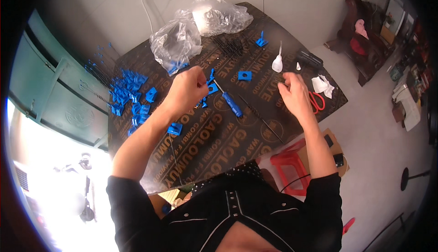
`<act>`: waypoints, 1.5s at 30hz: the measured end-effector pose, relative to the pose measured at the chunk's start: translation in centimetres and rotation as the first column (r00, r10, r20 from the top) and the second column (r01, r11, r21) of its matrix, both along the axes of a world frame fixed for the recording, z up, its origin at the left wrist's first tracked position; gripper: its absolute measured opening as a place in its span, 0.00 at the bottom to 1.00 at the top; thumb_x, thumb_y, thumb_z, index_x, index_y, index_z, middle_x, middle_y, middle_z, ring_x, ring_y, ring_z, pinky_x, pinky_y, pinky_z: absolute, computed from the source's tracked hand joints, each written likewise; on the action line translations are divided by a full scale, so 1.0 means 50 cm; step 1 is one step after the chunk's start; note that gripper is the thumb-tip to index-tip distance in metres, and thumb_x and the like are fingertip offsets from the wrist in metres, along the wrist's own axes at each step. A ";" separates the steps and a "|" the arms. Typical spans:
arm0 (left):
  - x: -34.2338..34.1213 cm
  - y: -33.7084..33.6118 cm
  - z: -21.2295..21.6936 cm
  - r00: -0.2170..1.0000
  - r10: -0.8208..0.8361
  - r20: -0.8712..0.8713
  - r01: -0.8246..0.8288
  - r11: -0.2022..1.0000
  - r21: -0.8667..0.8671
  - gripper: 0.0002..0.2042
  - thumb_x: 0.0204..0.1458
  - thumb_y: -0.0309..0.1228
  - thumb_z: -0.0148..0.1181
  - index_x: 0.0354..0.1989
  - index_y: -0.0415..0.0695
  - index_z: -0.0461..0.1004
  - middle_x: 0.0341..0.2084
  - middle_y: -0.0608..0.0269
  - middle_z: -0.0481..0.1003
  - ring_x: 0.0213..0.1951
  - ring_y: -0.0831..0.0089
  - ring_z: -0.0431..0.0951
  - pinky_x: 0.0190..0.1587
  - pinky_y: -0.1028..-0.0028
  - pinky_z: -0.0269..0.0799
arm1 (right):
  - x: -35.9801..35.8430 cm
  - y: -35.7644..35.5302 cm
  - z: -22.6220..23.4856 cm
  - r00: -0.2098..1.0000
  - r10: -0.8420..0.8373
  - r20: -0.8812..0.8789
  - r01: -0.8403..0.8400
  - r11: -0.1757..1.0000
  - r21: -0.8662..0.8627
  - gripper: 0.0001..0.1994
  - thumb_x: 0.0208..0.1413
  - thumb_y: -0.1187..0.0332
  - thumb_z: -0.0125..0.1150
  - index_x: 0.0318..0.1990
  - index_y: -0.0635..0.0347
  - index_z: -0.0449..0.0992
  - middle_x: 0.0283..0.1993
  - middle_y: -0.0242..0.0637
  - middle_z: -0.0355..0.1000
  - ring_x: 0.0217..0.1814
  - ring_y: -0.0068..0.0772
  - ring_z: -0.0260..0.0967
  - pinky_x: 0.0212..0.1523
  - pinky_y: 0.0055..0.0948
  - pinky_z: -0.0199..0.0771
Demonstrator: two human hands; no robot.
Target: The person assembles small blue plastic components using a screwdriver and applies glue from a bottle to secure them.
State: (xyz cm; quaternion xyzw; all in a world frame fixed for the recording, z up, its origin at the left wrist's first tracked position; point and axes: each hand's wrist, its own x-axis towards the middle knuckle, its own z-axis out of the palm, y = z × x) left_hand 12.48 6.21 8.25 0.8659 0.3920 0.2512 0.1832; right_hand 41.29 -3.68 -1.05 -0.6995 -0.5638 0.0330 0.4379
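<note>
My left hand [188, 88] is closed, held over the table's left middle, beside a few small blue plastic pieces [212, 88]. Whatever its fingers hold is hidden. Over the right side, my right hand [295, 96] has its fingertips drawn in toward the thumb; a thin dark bit may show there, too small to name. Red-handled scissors [316, 102] lie against that hand, and a white squeeze bottle [277, 63] with a pointed nozzle lies beyond it. Between the hands are a blue-handled screwdriver [232, 105], a long thin black brush [260, 117] and a blue square plate [245, 75] with a hole.
Blue clips with thin dark stems [127, 85] crowd the table's left edge. Clear plastic bags [175, 44] and black coiled pieces [228, 46] sit at the back. A small white cap [298, 66], a black object [310, 58] and crumpled white paper [323, 87] lie at right. A red stool [289, 165] stands below.
</note>
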 end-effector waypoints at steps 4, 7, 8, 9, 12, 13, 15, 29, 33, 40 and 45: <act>-0.039 -0.097 0.004 0.995 0.067 0.068 -0.055 0.985 -0.161 0.05 0.44 0.24 0.59 0.28 0.36 0.72 0.21 0.50 0.75 0.26 0.62 0.78 0.32 0.68 0.72 | 0.036 0.064 -0.011 0.993 -0.106 0.051 0.104 0.993 0.047 0.20 0.49 0.69 0.63 0.48 0.70 0.69 0.46 0.57 0.69 0.51 0.55 0.68 0.50 0.41 0.69; -0.075 -0.153 -0.019 0.975 0.099 0.199 -0.058 0.978 -0.202 0.05 0.45 0.24 0.60 0.27 0.36 0.72 0.19 0.60 0.74 0.24 0.77 0.74 0.28 0.73 0.70 | 0.067 0.118 -0.025 0.995 -0.102 -0.007 0.102 0.995 0.013 0.23 0.48 0.68 0.63 0.50 0.71 0.69 0.49 0.59 0.69 0.54 0.55 0.67 0.53 0.40 0.68; -0.086 -0.170 -0.035 0.974 0.098 0.203 -0.056 0.977 -0.204 0.05 0.45 0.24 0.60 0.27 0.36 0.72 0.19 0.60 0.74 0.24 0.77 0.74 0.28 0.73 0.70 | 0.081 0.134 -0.036 0.995 -0.076 -0.065 0.075 0.997 -0.029 0.24 0.47 0.67 0.63 0.51 0.71 0.69 0.51 0.59 0.69 0.55 0.54 0.67 0.54 0.40 0.68; -0.100 -0.187 -0.053 0.955 0.140 0.263 -0.057 0.952 -0.301 0.03 0.46 0.22 0.59 0.28 0.37 0.72 0.20 0.66 0.73 0.25 0.81 0.72 0.28 0.79 0.68 | 0.090 0.153 -0.052 0.996 -0.058 -0.064 0.060 0.998 0.019 0.21 0.47 0.67 0.63 0.48 0.69 0.72 0.49 0.56 0.72 0.53 0.51 0.69 0.53 0.40 0.69; -0.129 -0.237 -0.096 0.865 0.274 0.421 -0.015 0.852 -0.524 0.03 0.48 0.19 0.60 0.28 0.39 0.72 0.23 0.71 0.73 0.25 0.86 0.69 0.29 0.84 0.66 | 0.079 0.162 -0.040 0.991 -0.005 -0.133 0.005 1.000 0.002 0.18 0.46 0.66 0.63 0.45 0.66 0.74 0.43 0.49 0.76 0.48 0.49 0.73 0.50 0.39 0.70; -0.136 -0.247 -0.111 0.842 0.299 0.450 0.004 0.829 -0.559 0.03 0.48 0.20 0.59 0.28 0.39 0.72 0.24 0.69 0.74 0.26 0.85 0.70 0.30 0.83 0.66 | 0.087 0.169 -0.050 0.995 0.003 -0.103 -0.002 1.000 0.016 0.15 0.47 0.66 0.63 0.41 0.64 0.76 0.39 0.48 0.77 0.44 0.48 0.75 0.47 0.39 0.71; -0.140 -0.261 -0.144 0.765 0.337 0.549 0.082 0.795 -0.601 0.03 0.48 0.20 0.60 0.29 0.38 0.72 0.26 0.65 0.75 0.27 0.82 0.72 0.32 0.81 0.68 | 0.093 0.171 -0.050 0.999 0.012 -0.051 -0.013 1.000 -0.020 0.14 0.48 0.64 0.62 0.38 0.65 0.76 0.38 0.51 0.76 0.44 0.50 0.75 0.44 0.41 0.71; -0.125 -0.284 -0.230 0.287 0.456 0.843 0.520 0.665 -0.537 0.04 0.49 0.18 0.61 0.31 0.38 0.73 0.28 0.58 0.75 0.29 0.73 0.74 0.34 0.75 0.72 | -0.160 -0.054 0.092 0.783 0.487 -0.386 -0.463 0.872 0.162 0.07 0.58 0.73 0.56 0.42 0.67 0.73 0.33 0.32 0.73 0.30 0.17 0.69 0.29 0.20 0.72; -0.124 -0.288 -0.228 0.186 0.488 0.853 0.623 0.613 -0.486 0.04 0.50 0.20 0.61 0.33 0.39 0.73 0.28 0.60 0.74 0.29 0.72 0.72 0.36 0.71 0.71 | -0.233 -0.113 0.056 0.685 0.530 -0.499 -0.522 0.836 0.171 0.10 0.59 0.70 0.59 0.44 0.67 0.73 0.34 0.29 0.72 0.32 0.12 0.64 0.31 0.15 0.66; -0.135 -0.292 -0.228 0.058 0.531 0.845 0.732 0.553 -0.398 0.04 0.52 0.25 0.61 0.34 0.40 0.74 0.27 0.62 0.72 0.28 0.75 0.68 0.38 0.69 0.67 | -0.333 -0.161 -0.005 0.462 0.577 -0.674 -0.561 0.778 0.282 0.16 0.66 0.62 0.48 0.49 0.68 0.68 0.30 0.31 0.70 0.24 0.16 0.61 0.26 0.17 0.64; -0.139 -0.292 -0.230 -0.011 0.577 0.817 0.738 0.556 -0.383 0.03 0.54 0.26 0.60 0.35 0.40 0.74 0.28 0.62 0.72 0.29 0.76 0.67 0.38 0.70 0.67 | -0.352 -0.174 -0.030 0.339 0.589 -0.734 -0.558 0.754 0.348 0.16 0.66 0.61 0.48 0.50 0.67 0.68 0.28 0.31 0.66 0.25 0.17 0.60 0.27 0.19 0.63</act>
